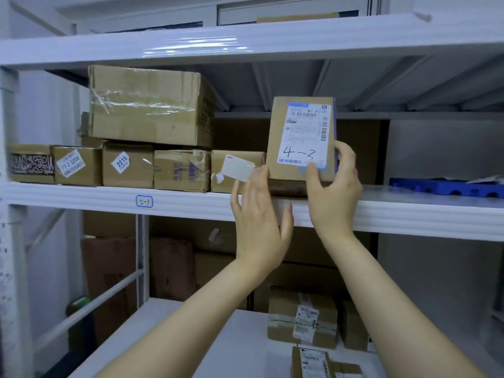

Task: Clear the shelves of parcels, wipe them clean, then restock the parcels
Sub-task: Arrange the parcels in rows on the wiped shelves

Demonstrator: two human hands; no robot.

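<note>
An upright brown parcel with a white label marked "4-3" stands on the middle white shelf, right of centre. My right hand grips its lower right corner, thumb on the label and fingers round the side. My left hand is open, its fingertips touching the parcel's lower left edge. A row of several small parcels fills the shelf's left half, with a large taped carton stacked on top.
A blue plastic tray lies at the shelf's right end. The lower shelf holds two labelled parcels near its front and dark boxes behind. The top shelf hangs close above the carton. A white upright post stands at left.
</note>
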